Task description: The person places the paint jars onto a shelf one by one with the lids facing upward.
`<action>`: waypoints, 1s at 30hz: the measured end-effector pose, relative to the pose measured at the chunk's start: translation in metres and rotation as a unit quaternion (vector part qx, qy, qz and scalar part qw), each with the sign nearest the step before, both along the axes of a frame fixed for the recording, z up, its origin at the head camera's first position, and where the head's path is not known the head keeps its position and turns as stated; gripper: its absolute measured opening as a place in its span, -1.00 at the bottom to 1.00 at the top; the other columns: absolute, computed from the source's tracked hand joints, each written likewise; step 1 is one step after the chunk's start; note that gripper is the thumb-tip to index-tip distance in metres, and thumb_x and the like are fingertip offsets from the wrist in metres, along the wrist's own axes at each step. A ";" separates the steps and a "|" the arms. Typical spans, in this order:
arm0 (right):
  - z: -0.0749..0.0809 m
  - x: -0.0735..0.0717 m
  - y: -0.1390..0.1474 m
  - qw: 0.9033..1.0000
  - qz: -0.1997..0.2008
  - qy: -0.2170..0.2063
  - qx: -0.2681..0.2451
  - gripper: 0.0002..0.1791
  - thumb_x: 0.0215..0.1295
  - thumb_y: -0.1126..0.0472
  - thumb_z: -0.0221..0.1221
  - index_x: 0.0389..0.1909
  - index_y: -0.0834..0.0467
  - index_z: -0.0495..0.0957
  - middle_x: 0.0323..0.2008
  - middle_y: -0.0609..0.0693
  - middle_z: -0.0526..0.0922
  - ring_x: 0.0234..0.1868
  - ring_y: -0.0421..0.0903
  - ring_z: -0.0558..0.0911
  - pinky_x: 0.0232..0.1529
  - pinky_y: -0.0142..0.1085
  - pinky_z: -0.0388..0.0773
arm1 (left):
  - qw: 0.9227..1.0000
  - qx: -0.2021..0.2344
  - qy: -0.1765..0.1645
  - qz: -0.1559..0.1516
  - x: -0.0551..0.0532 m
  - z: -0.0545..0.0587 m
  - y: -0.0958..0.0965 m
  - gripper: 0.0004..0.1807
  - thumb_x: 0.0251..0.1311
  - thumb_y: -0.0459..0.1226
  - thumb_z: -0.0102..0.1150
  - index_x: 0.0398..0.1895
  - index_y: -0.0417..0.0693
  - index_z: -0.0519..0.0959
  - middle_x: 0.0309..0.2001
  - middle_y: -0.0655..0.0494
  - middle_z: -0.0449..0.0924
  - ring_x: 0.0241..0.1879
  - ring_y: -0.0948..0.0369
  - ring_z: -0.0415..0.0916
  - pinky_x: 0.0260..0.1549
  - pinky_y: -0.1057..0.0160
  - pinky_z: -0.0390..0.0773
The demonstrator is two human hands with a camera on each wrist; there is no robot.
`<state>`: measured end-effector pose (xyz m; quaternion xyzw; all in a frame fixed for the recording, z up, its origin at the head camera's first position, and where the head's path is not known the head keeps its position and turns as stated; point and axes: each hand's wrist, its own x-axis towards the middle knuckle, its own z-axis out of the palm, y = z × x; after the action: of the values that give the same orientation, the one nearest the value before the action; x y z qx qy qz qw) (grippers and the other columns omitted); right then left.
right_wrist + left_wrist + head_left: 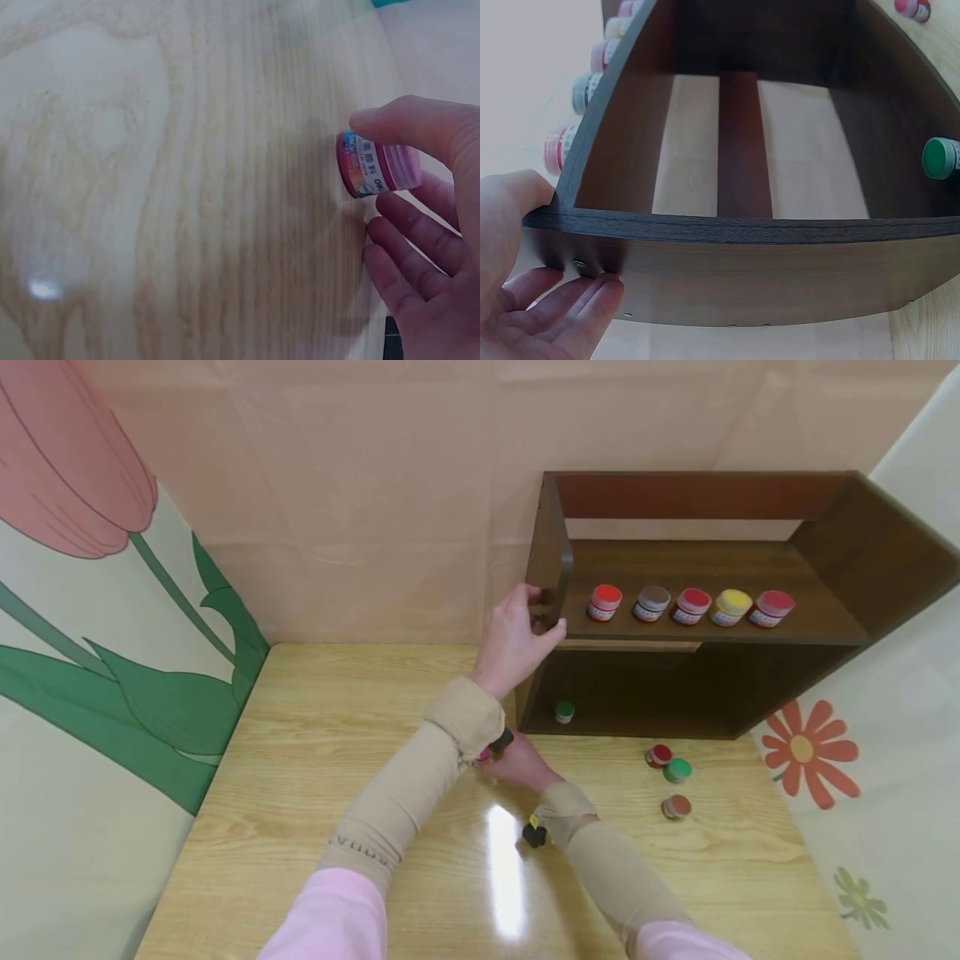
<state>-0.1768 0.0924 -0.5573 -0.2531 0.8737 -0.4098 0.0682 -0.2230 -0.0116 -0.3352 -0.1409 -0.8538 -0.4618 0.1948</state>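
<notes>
My left hand [516, 639] grips the left side panel of the dark brown wooden shelf [564, 560]; in the left wrist view its thumb lies at the front edge and its fingers touch the outer face. Below the left forearm, my right hand [519, 762] holds a small magenta paint jar [373, 165] between thumb and fingers, low over the table. The head view shows only a sliver of this jar. On the upper board stands a row of several paint jars, among them a red one [604, 602] and a yellow one [731, 607]. A green jar [565, 712] stands in the lower compartment.
Right of the right hand, a dark red jar [659, 756], a green jar [678, 770] and a brown jar [677, 807] stand on the wooden table [315, 760]. A pink cloth wall [375, 510] rises behind. My left forearm crosses above my right hand.
</notes>
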 end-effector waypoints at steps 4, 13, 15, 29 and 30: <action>-0.001 0.002 -0.002 1.000 0.003 -0.013 -0.028 -0.57 0.02 0.33 0.50 -0.11 0.18 0.53 -0.32 0.06 0.63 -0.30 -0.05 0.60 -0.14 -0.15 0.58 | 1.000 0.001 -0.001 0.000 0.000 0.000 0.000 -0.54 0.23 -0.21 0.39 0.07 -0.24 0.46 0.00 -0.05 0.58 -0.18 0.16 0.61 -0.23 0.46 0.51; -0.006 0.006 -0.004 0.999 -0.009 -0.018 -0.042 -0.62 0.05 0.40 0.48 -0.12 0.20 0.56 -0.33 0.10 0.63 -0.30 -0.07 0.57 -0.14 -0.17 0.55 | 1.000 0.004 0.000 -0.003 0.000 0.000 0.001 -0.53 0.22 -0.22 0.39 0.08 -0.26 0.46 0.01 -0.07 0.58 -0.16 0.14 0.63 -0.21 0.45 0.53; -0.008 0.006 -0.004 0.999 -0.011 -0.013 -0.039 -0.62 0.04 0.39 0.49 -0.12 0.20 0.58 -0.35 0.07 0.62 -0.31 -0.07 0.57 -0.16 -0.17 0.55 | 1.000 0.004 0.002 -0.002 0.000 0.000 0.001 -0.53 0.22 -0.22 0.40 0.07 -0.26 0.46 0.00 -0.08 0.58 -0.16 0.13 0.63 -0.21 0.45 0.53; -0.011 0.008 -0.003 0.997 0.001 0.015 -0.070 -0.59 0.04 0.46 0.46 -0.08 0.19 0.59 -0.39 0.09 0.62 -0.34 -0.08 0.55 -0.23 -0.21 0.54 | 1.000 0.005 0.002 -0.001 0.000 -0.001 0.001 -0.53 0.23 -0.20 0.39 0.08 -0.26 0.46 0.00 -0.07 0.59 -0.16 0.14 0.63 -0.21 0.44 0.52; -0.011 0.008 -0.003 0.997 0.000 0.013 -0.072 -0.59 0.04 0.46 0.45 -0.08 0.19 0.59 -0.39 0.09 0.62 -0.34 -0.08 0.55 -0.23 -0.21 0.54 | 1.000 0.005 0.000 -0.001 0.000 -0.001 0.001 -0.53 0.23 -0.20 0.39 0.08 -0.25 0.46 0.00 -0.06 0.59 -0.16 0.14 0.63 -0.21 0.45 0.52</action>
<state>-0.1684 0.0891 -0.5682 -0.2631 0.8428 -0.4680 0.0386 -0.2230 -0.0107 -0.3359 -0.1404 -0.8512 -0.4663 0.1956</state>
